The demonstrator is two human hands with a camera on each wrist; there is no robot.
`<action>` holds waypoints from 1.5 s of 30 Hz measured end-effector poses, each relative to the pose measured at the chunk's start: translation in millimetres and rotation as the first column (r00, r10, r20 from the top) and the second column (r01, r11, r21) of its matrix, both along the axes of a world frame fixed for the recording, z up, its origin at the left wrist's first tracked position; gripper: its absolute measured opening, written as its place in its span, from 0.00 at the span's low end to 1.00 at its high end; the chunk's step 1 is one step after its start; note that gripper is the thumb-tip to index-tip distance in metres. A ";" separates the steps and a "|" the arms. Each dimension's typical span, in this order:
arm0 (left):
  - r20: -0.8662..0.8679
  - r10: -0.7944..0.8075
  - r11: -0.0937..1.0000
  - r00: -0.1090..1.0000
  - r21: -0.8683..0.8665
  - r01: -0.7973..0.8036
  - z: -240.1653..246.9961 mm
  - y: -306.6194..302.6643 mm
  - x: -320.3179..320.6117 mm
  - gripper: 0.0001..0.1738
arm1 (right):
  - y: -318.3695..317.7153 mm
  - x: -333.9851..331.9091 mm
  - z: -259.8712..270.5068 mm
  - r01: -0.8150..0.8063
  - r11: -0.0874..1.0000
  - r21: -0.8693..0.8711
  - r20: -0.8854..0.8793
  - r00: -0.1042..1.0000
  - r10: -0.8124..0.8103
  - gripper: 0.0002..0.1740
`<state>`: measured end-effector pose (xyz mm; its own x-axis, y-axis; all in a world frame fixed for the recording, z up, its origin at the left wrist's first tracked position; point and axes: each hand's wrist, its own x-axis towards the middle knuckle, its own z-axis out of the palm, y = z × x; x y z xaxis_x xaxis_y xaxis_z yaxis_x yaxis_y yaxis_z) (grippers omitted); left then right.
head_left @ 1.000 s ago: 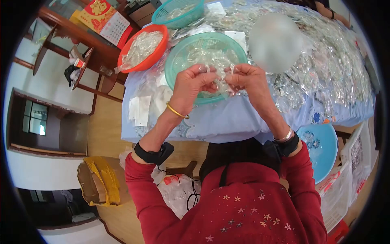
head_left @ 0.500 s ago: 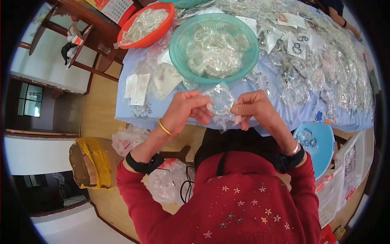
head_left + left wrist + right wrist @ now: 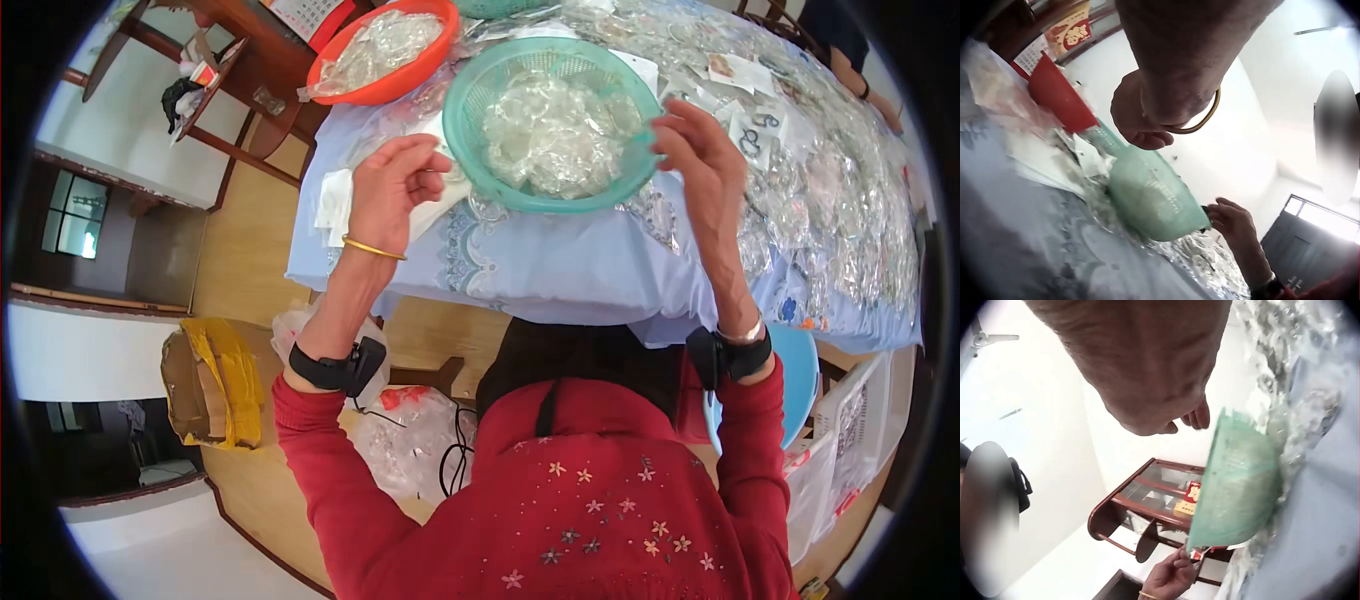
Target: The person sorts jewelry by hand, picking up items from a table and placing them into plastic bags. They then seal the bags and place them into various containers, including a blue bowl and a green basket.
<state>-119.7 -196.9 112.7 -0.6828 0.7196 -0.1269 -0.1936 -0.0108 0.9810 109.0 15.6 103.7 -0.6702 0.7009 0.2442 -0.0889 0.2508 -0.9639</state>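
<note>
A green plastic basket [image 3: 468, 150] stands near the table's front edge, heaped with clear plastic bags [image 3: 555, 135]. My left hand [image 3: 393, 190] is raised to the left of it, with loosely bent fingers and nothing in them. At the basket's right rim is my right hand [image 3: 710, 170], its bent fingertips right by the edge and no bag showing in them. The left wrist view shows the right hand [image 3: 1235, 231] beside the basket's far end, close to a small dark patch. Both palms are mostly hidden in the wrist views.
A red basket [image 3: 445, 45] of clear bags stands at the back left. Many small bagged items [image 3: 830, 200] cover the table's right side, with white cards [image 3: 740, 72] among them. A blue basin [image 3: 800, 375] sits below the right edge. Another person's arm [image 3: 868, 92] shows far right.
Half a second ago both hands held a clear plastic bag before the basket; they have let go of it and spread apart, left hand leftward, right hand up to the basket's right rim.
</note>
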 end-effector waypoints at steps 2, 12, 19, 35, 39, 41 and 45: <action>-0.021 0.136 0.990 0.990 -0.036 -0.137 -22.4 -9.3 -22.6 0.13 | 6.2 6.6 -24.9 0.372 0.860 0.349 -0.083 0.927 -0.367 0.31; -0.680 0.118 0.985 0.724 -0.012 -0.172 -103.7 48.9 -16.2 0.16 | 10.1 -27.3 -44.5 -0.080 0.856 -0.512 -0.033 0.997 0.073 0.24; -0.840 -0.104 0.993 0.532 -0.120 0.004 -97.3 35.5 8.8 0.15 | 59.3 16.3 -54.0 0.025 0.848 -0.529 -0.089 0.992 -0.084 0.16; -0.819 -0.191 0.933 0.542 -0.324 -0.160 -57.2 129.0 -94.0 0.28 | 60.6 120.6 -33.4 0.223 0.864 -0.452 0.008 0.969 -0.246 0.31; -0.684 -0.196 0.965 0.703 -0.262 0.014 2.1 172.2 -68.8 0.22 | 56.9 129.0 -37.6 0.202 0.867 -0.455 0.013 0.975 -0.220 0.32; -0.680 -0.198 0.972 0.706 -0.231 0.050 23.1 171.4 -53.7 0.22 | 52.9 133.0 -39.6 0.195 0.862 -0.468 0.008 0.976 -0.216 0.32; -0.600 -0.194 0.979 0.776 -0.073 0.189 22.4 187.0 -48.2 0.23 | 42.9 138.7 -35.5 0.206 0.856 -0.473 -0.029 0.968 -0.249 0.33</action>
<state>-167.8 -9.9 135.2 -0.4706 0.8444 0.2560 0.4379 -0.0284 0.8986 247.7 58.4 68.2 -0.4695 0.8776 -0.0971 -0.1723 -0.1989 -0.9647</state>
